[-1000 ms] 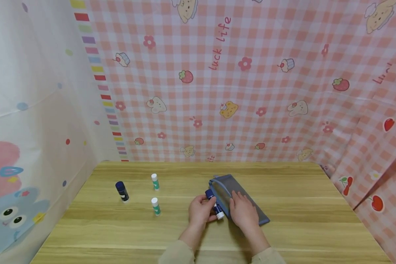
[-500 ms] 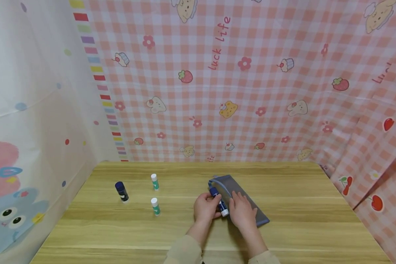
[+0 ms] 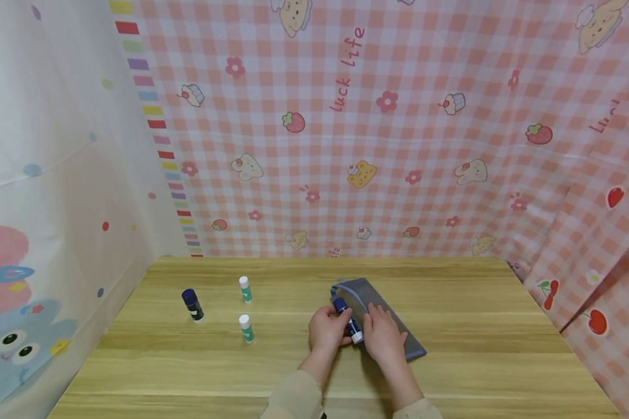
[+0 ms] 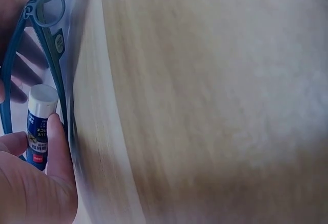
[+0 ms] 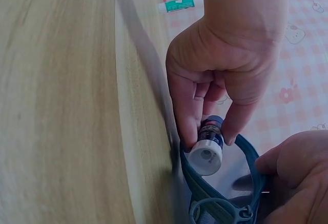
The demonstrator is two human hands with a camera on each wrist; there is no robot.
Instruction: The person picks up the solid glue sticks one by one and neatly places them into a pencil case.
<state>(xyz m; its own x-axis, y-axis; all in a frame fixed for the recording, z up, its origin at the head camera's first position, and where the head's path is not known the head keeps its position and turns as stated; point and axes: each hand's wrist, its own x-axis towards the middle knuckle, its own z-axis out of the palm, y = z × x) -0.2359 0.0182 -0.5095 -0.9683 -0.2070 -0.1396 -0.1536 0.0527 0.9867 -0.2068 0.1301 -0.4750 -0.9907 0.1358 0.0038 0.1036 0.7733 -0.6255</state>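
My left hand [image 3: 327, 330] pinches a glue stick [image 3: 348, 319] with a navy cap and white base between thumb and fingers. In the right wrist view the glue stick [image 5: 206, 152] lies within the unzipped mouth of a grey mesh zip pouch [image 3: 414, 343] with blue trim, white base toward the camera. My right hand [image 3: 385, 336] lies over the pouch and holds its upper side, thumb at the zipper edge. Seen from the left wrist, its fingers show through the mesh beside the glue stick [image 4: 38, 126]. A round zipper pull [image 4: 48, 9] hangs at the pouch's corner.
On the left of the wooden table [image 3: 199, 372] stand a larger navy-capped glue stick [image 3: 193, 306] and two small green ones with white caps, one farther back [image 3: 246, 290] and one nearer [image 3: 246, 329]. A pink checked curtain [image 3: 314, 139] hangs behind the table.
My left hand has carried the navy glue stick slightly right, from beside the pouch to over its open mouth, and stays there through the last half second. The right hand keeps its place on the pouch.
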